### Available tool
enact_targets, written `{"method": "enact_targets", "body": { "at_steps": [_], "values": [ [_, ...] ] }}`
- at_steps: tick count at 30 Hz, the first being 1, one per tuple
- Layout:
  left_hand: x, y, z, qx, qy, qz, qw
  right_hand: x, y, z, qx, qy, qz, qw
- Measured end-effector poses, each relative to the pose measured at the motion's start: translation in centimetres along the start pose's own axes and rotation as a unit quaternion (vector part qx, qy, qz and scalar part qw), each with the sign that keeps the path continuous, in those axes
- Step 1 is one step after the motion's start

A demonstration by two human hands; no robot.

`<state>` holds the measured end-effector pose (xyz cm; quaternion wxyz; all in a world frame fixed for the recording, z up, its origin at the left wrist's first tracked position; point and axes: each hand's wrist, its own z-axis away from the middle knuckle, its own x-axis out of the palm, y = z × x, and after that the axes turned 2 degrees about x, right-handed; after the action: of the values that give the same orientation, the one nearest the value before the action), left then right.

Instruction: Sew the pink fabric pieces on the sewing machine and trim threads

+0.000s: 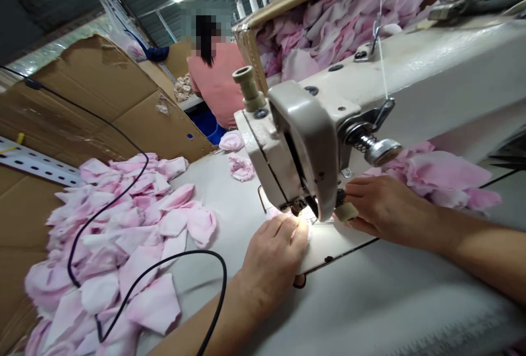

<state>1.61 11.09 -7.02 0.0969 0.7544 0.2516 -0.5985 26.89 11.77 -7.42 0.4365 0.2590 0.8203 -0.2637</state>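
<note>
A white sewing machine (304,126) fills the middle and right of the head view, its lamp lighting the needle area. My left hand (273,254) is closed by the needle, fingers pressed on a small pink-and-white fabric piece (272,212), mostly covered by the hand and machine head. To the right of the machine head, my right hand (384,208) has its fingers bent together beside a tan knob (346,212). Its fingertips are partly hidden, and whether they pinch anything cannot be seen. White thread (383,65) runs down to the tension dial (382,150).
Pink-and-white fabric pieces (135,219) lie heaped at left, crossed by a black cable (181,254). Two rolled pieces (240,167) sit behind the needle; more fabric (447,175) lies beyond my right hand. Cardboard (110,93) stands behind. A person in a pink top (217,82) sits further back.
</note>
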Motion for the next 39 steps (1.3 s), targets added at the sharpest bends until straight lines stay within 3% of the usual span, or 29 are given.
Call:
{"method": "enact_targets", "body": {
  "at_steps": [9,17,22,27,35,39],
  "values": [
    [0.1,0.1,-0.1,-0.005,0.02,0.019,1.0,1.2,0.2,-0.2,0.034,-0.014,0.004,0.999],
    [-0.3,-0.1,0.0,0.012,-0.004,-0.001,1.0,2.1,0.4,0.1,0.051,-0.015,-0.018,0.998],
    [-0.4,-0.2,0.0,-0.009,-0.011,0.002,1.0,2.2,0.3,0.0,0.048,0.015,-0.022,0.999],
    [-0.4,-0.1,-0.1,-0.006,0.002,0.006,1.0,1.8,0.1,0.0,0.06,0.005,-0.003,0.998],
    [0.4,-0.9,-0.1,-0.005,0.008,0.018,1.0,2.3,0.9,-0.1,0.061,-0.025,0.042,0.997],
    [1.0,-1.4,0.1,0.004,0.037,0.059,0.998,2.4,1.2,-0.1,0.053,-0.027,0.066,0.996]
  ]
}}
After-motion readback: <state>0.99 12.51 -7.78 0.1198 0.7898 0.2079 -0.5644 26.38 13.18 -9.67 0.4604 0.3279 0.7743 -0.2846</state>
